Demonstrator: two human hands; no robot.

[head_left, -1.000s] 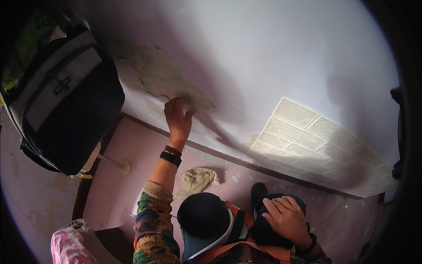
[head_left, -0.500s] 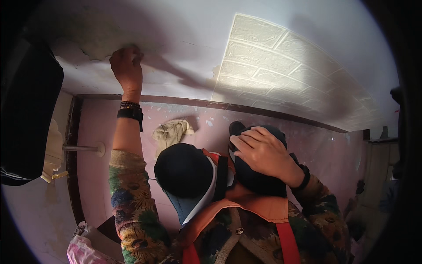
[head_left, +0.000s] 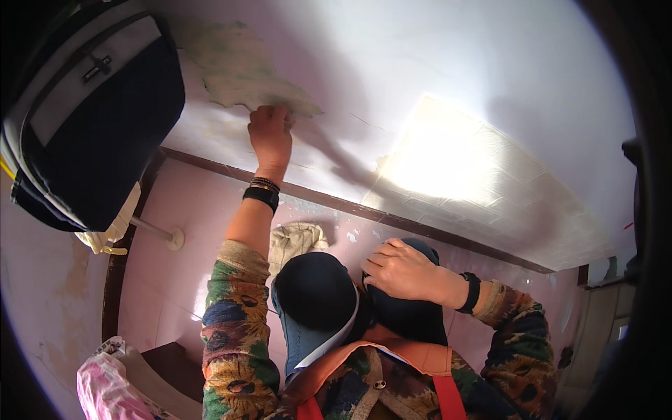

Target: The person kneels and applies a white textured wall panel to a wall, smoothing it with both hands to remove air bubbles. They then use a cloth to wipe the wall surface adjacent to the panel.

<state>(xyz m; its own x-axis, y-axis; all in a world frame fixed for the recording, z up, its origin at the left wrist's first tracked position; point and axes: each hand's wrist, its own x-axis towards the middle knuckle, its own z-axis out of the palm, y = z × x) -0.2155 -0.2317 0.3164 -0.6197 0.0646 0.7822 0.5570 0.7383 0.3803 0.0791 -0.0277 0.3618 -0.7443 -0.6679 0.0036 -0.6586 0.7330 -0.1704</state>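
Observation:
My left hand (head_left: 271, 136) reaches up to the pale wall, with its fingertips pinched together at the lower edge of a bare, greenish-grey patch (head_left: 241, 63) where the paint has come off. Whatever lies between those fingers is hidden. A jagged rim of paint runs along the patch on both sides of the hand. My right hand (head_left: 399, 269) rests over my dark right knee (head_left: 413, 315), its fingers bent loosely and holding nothing visible.
A white brick-pattern wall panel (head_left: 483, 182) is right of the patch, brightly lit. A dark bag (head_left: 112, 126) hangs at left. A cream cloth (head_left: 297, 241) lies on the pink floor (head_left: 182, 259) by a brown baseboard (head_left: 336, 203). A pink plastic bag (head_left: 112, 385) sits lower left.
The view has turned, so the patch, panel and bag appear farther right and lower. My left hand remains at the patch's lower edge, my right hand on the knee.

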